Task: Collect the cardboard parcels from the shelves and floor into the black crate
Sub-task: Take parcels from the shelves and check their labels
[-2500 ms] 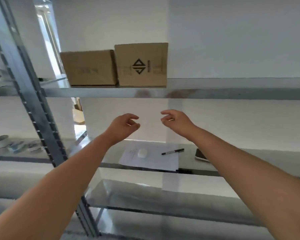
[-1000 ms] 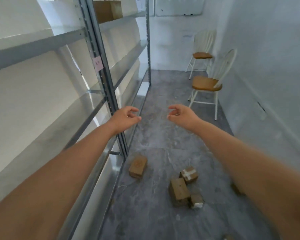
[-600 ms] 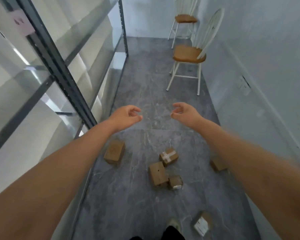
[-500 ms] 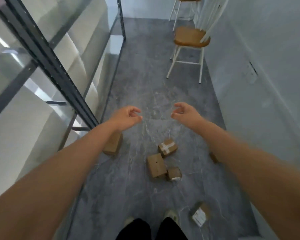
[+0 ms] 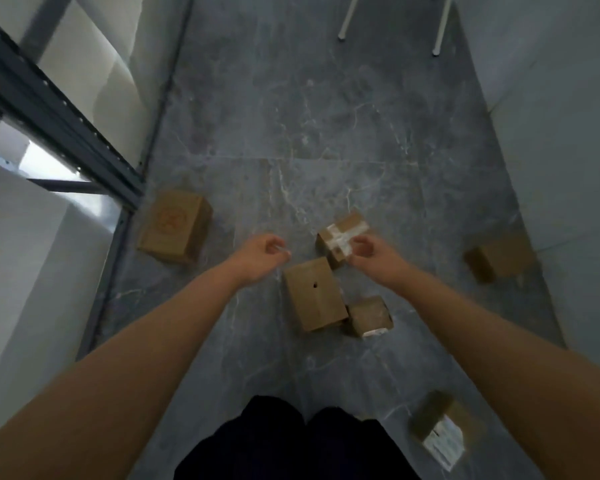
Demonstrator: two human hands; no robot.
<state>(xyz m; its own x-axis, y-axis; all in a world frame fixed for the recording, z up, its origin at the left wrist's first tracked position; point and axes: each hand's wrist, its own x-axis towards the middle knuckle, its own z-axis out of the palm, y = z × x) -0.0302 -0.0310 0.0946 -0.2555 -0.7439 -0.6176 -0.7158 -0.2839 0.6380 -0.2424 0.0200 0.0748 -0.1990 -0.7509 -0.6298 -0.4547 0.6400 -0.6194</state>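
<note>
Dim, soft; edges blurred, perhaps motion.

View tipped down from shelves to floor (image 5: 291,133), chair seat gone, parcels (image 5: 314,294) nearer, dark trousers (image 5: 291,441) appearing

We see 6 brown cardboard parcels scattered on the grey floor (image 5: 291,116): a stamped box (image 5: 174,225), a taped box (image 5: 340,233), a tall box (image 5: 314,292), a small box (image 5: 369,315), a blurred box (image 5: 499,258), a labelled box (image 5: 437,427).

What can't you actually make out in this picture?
- Black crate: nowhere in the head view.
- Chair: top edge cuts all but two legs.
- Taped parcel: right hand partly covers it.
- Parcel by the right wall: blurred.
- Label on the nearest parcel: too blurred to read.
</note>
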